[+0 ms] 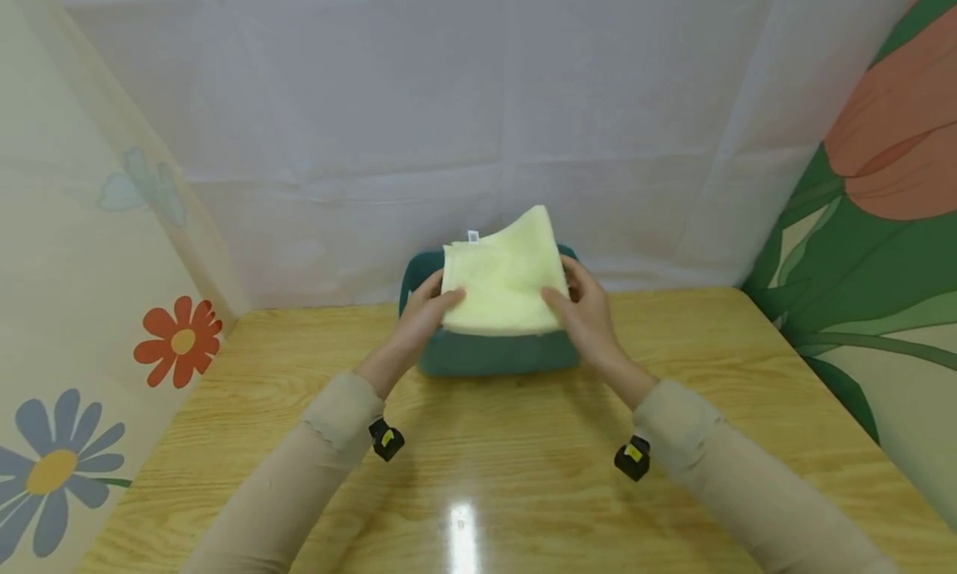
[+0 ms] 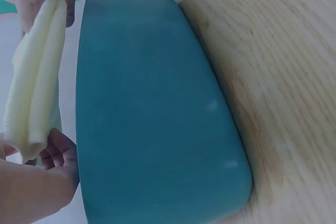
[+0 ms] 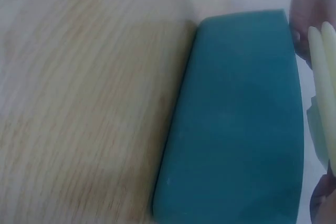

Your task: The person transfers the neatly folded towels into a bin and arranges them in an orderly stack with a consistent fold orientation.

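Note:
A folded pale yellow towel (image 1: 504, 287) with a small white tag (image 1: 473, 237) on its far edge is held between both hands over a teal bin (image 1: 497, 354). On its left side, my left hand (image 1: 429, 308) grips it, thumb on top and fingers underneath. My right hand (image 1: 586, 308) pinches the right side the same way. One far corner of the towel sticks up. In the left wrist view the towel (image 2: 39, 82) shows its thick folded edge, above the level of the bin's rim. The bin's inside is mostly hidden by the towel.
The bin stands on a wood-grain table (image 1: 508, 458), close to a white cloth backdrop (image 1: 463, 100). Flower-printed panels (image 1: 890, 250) flank the table on both sides. A small black wrist camera (image 1: 386, 439) hangs at the left cuff and another camera (image 1: 632, 458) at the right.

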Demonstrator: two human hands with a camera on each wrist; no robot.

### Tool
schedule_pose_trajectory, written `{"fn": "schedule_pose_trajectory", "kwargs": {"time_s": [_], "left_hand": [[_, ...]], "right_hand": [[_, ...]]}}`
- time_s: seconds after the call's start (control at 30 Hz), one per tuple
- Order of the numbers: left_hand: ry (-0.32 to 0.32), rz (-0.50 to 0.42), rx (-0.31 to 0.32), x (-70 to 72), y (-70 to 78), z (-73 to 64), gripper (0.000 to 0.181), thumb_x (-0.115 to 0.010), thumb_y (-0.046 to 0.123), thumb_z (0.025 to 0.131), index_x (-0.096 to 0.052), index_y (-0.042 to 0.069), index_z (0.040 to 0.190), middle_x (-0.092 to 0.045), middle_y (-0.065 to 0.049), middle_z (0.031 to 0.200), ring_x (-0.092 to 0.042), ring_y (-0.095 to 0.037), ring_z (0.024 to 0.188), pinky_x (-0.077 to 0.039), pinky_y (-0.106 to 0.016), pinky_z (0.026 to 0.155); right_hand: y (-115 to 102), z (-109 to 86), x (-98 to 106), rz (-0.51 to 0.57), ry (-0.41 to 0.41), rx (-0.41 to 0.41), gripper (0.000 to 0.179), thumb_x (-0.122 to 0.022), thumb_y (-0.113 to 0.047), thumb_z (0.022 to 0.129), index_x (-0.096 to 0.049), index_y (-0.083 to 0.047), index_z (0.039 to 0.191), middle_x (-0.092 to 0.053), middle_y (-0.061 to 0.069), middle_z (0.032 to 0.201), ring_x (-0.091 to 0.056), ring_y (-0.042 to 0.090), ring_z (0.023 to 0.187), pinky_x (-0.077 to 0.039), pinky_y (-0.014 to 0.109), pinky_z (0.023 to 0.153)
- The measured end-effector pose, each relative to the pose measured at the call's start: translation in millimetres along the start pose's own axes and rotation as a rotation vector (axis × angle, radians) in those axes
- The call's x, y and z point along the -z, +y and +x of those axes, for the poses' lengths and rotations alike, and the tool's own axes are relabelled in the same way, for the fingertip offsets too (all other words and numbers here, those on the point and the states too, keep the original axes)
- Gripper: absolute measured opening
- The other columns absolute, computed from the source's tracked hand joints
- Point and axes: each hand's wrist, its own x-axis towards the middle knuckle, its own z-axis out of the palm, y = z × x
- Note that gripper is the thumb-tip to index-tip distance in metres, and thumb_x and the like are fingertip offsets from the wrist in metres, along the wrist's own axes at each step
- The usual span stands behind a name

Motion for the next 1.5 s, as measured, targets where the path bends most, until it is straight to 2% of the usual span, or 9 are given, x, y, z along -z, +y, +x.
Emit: {"fn": "schedule_pose_trajectory", "kwargs": {"time_s": [0.13, 0.23, 0.43, 0.67, 0.83, 0.97, 1.07, 1.23, 1.5], "left_hand": [[-0.053, 0.039, -0.015, 1.5, 2.0, 3.9, 0.055, -0.052, 0.024, 0.104, -0.033, 0.019, 0.155, -0.053, -0.008, 0.137, -0.058, -0.026, 0.110, -0.048, -0.040, 0.094], [-0.058, 0.086, -0.028, 1.1, 3.9, 6.3, 0.056, -0.053, 0.024, 0.104, -0.031, 0.019, 0.155, -0.050, -0.007, 0.141, -0.057, -0.027, 0.113, -0.047, -0.042, 0.097], [-0.039, 0.168, -0.060, 0.3, 4.5, 11.8, 0.055, -0.055, 0.021, 0.103, -0.034, 0.016, 0.154, -0.049, -0.012, 0.143, -0.057, -0.030, 0.113, -0.049, -0.042, 0.094], [0.002, 0.220, -0.027, -1.1, 7.4, 14.6, 0.057, -0.056, 0.016, 0.102, -0.033, 0.015, 0.154, -0.053, -0.018, 0.135, -0.058, -0.031, 0.108, -0.049, -0.042, 0.092], [0.050, 0.250, -0.020, -3.9, 7.2, 17.4, 0.058, -0.057, 0.010, 0.101, -0.033, 0.010, 0.154, -0.053, -0.022, 0.135, -0.059, -0.034, 0.106, -0.051, -0.043, 0.091], [0.088, 0.313, -0.020, -6.1, 3.7, 20.4, 0.057, -0.058, 0.010, 0.100, -0.035, 0.010, 0.153, -0.054, -0.021, 0.134, -0.060, -0.035, 0.106, -0.051, -0.043, 0.090], [0.089, 0.353, -0.023, -7.1, -1.0, 22.2, 0.057, -0.059, 0.010, 0.100, -0.035, 0.008, 0.152, -0.054, -0.022, 0.133, -0.059, -0.034, 0.106, -0.050, -0.043, 0.089], [0.052, 0.365, -0.046, -10.4, -7.3, 22.9, 0.057, -0.059, 0.007, 0.100, -0.035, 0.003, 0.151, -0.053, -0.026, 0.126, -0.056, -0.034, 0.103, -0.050, -0.043, 0.084], [0.044, 0.401, -0.011, -9.9, -8.6, 22.6, 0.060, -0.057, 0.010, 0.102, -0.029, 0.005, 0.154, -0.050, -0.025, 0.133, -0.054, -0.036, 0.111, -0.049, -0.046, 0.087]], "right_hand": [[2.2, 5.6, 0.0, -0.017, 0.011, -0.005, 0.050, -0.062, -0.005, 0.094, -0.050, -0.006, 0.143, -0.063, 0.019, 0.117, -0.057, 0.017, 0.087, -0.050, 0.020, 0.068], [4.7, 10.6, 0.1, -0.042, 0.026, -0.001, 0.052, -0.063, -0.003, 0.093, -0.050, -0.004, 0.143, -0.064, 0.022, 0.119, -0.057, 0.017, 0.087, -0.048, 0.019, 0.068], [6.1, 16.0, 1.4, -0.093, 0.008, -0.012, 0.055, -0.064, -0.006, 0.094, -0.046, -0.003, 0.146, -0.063, 0.025, 0.122, -0.058, 0.025, 0.092, -0.047, 0.019, 0.068], [8.3, 21.7, 0.3, -0.158, -0.051, -0.027, 0.054, -0.062, -0.005, 0.096, -0.043, 0.000, 0.146, -0.062, 0.026, 0.119, -0.061, 0.033, 0.100, -0.049, 0.021, 0.072], [10.7, 22.8, 0.0, -0.219, -0.104, 0.005, 0.053, -0.060, -0.003, 0.098, -0.040, 0.005, 0.146, -0.062, 0.029, 0.118, -0.062, 0.033, 0.092, -0.050, 0.023, 0.067], [12.3, 21.6, -1.0, -0.257, -0.124, 0.029, 0.052, -0.059, -0.005, 0.099, -0.039, 0.005, 0.146, -0.063, 0.028, 0.115, -0.059, 0.029, 0.083, -0.049, 0.027, 0.063], [13.0, 20.3, -1.0, -0.280, -0.119, 0.039, 0.051, -0.058, -0.005, 0.099, -0.041, 0.005, 0.146, -0.062, 0.028, 0.115, -0.059, 0.031, 0.086, -0.050, 0.034, 0.069], [14.7, 17.5, 1.3, -0.311, -0.108, 0.035, 0.050, -0.058, -0.004, 0.098, -0.042, 0.004, 0.145, -0.060, 0.029, 0.120, -0.059, 0.038, 0.104, -0.050, 0.048, 0.087], [14.8, 15.1, -0.5, -0.404, -0.112, 0.037, 0.051, -0.060, -0.009, 0.097, -0.044, 0.002, 0.144, -0.061, 0.029, 0.122, -0.059, 0.040, 0.109, -0.047, 0.052, 0.092]]}}
